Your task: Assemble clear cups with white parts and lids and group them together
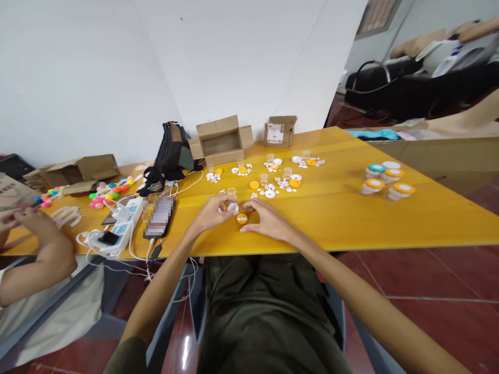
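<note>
My left hand [212, 213] pinches a small white round plastic part [233, 208] between thumb and fingers, just above the table. Right of it, my right hand [268, 219] is open, its thumb and fingers apart in a curve. Between the two hands lies an orange round cap [242, 219] with white inside it. A clear plastic cup [232, 192] stands just beyond my left fingers. Further back are small groups of loose parts: clear cups, white discs [270, 194], orange rings [295, 183] and small white pieces with dark marks.
Several capped jars [401, 190] stand at the right. A power strip [125, 228] with cables and a phone [159, 218] lie at the left. Behind are a backpack [170, 150] and cardboard boxes [220, 148]. A co-worker's hands [33, 221] are at the far left, near colourful beads [111, 192].
</note>
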Demonstrator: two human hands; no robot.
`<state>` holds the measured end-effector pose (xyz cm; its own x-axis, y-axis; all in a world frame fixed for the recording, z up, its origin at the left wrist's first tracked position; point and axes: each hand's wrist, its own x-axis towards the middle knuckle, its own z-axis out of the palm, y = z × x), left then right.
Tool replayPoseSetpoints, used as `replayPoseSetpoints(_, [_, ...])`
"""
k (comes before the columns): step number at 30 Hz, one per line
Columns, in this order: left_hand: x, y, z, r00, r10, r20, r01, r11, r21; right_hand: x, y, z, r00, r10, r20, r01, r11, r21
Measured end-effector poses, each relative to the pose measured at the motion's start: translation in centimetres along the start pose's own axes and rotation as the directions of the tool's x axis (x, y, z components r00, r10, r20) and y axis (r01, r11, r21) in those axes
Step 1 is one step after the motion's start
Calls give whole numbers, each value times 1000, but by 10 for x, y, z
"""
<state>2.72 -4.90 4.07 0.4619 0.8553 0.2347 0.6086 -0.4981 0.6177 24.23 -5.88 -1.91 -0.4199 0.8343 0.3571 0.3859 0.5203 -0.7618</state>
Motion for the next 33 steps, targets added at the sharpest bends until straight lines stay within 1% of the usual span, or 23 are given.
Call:
replayPoseSetpoints(6, [-6,8,15,1000,2,22,0,996,-85,1,-1,1,1000,16,1,-16,999,48])
replayPoseSetpoints(11, [-10,9,20,999,8,36,-1,983,-181,0,-2,1,998,55,16,-55,997,51])
replayPoseSetpoints(14, [-10,9,22,999,5,38,4,977,-213,0,1,2,999,41,14,-42,998,54])
replayPoseSetpoints(18, [-10,6,26,999,-12,33,19,974,-228,0,4,3,1000,13,6,-13,999,43])
replayPoseSetpoints(22, [-10,3,28,1000,-2,23,7,971,-239,-1,5,2,1000,-12,-2,13,999,50])
replayPoseSetpoints(33, [-12,0,33,999,35,4,-32,956,-293,-1,0,-1,1000,-6,-7,7,996,86])
